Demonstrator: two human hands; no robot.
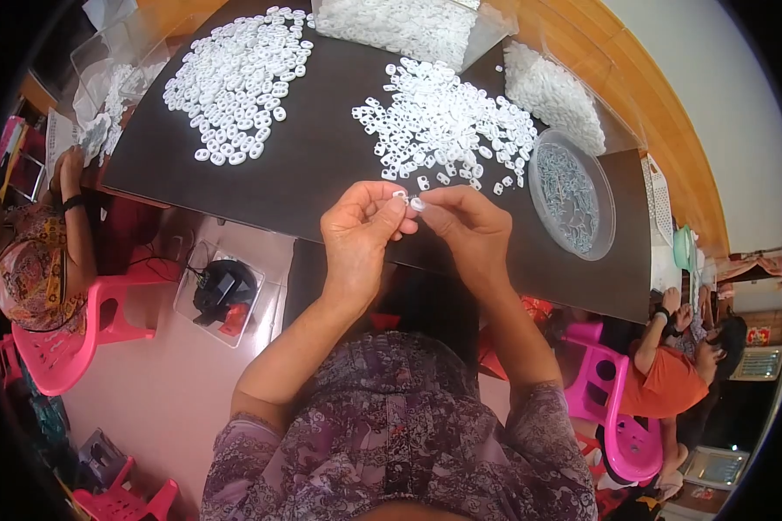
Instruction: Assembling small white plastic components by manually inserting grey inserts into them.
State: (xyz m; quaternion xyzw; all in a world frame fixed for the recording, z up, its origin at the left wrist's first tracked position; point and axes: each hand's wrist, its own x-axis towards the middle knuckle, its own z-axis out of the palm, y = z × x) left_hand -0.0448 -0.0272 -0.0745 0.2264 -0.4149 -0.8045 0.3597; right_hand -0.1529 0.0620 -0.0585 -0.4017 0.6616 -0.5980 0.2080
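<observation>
Left hand (365, 227): pinching a small white plastic piece (400, 196) with thumb and fingers.
Right hand (473, 227): pinching a round white piece (417, 204) just beside it; I can't tell if they're touching.
Good pinching: holding tiny edges lightly, over the dark table (330, 148), is probably helping.
Near pile: loose white bits (447, 122) are lying past the hands.
Left pile: white two-hole ovals (239, 82) are lying together.
Round clear tub (613, 217): holding thin metal bits (573, 195).
</observation>
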